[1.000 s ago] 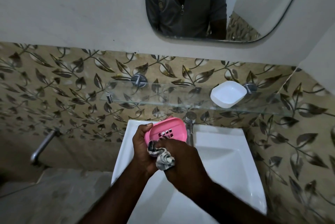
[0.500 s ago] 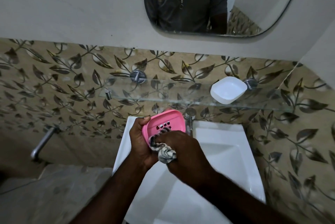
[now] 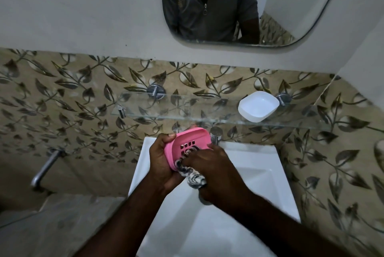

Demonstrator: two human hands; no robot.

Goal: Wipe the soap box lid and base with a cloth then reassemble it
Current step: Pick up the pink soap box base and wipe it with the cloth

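My left hand grips the pink slotted soap box part by its left edge, tilted so that its inside faces me, above the sink. My right hand holds a black-and-white striped cloth bunched in its fingers and presses it into the pink part's inside, over the drain slots. The white soap box part lies open side up on the right end of the glass shelf, apart from both hands.
A white sink lies below my hands, with a chrome tap just behind the pink part. A chrome spout sticks out of the tiled wall at the left. A mirror hangs above, showing a person's grey shirt.
My right hand has pushed the cloth further up into the pink part, now over its slots. My left hand has tipped the pink part more towards me.
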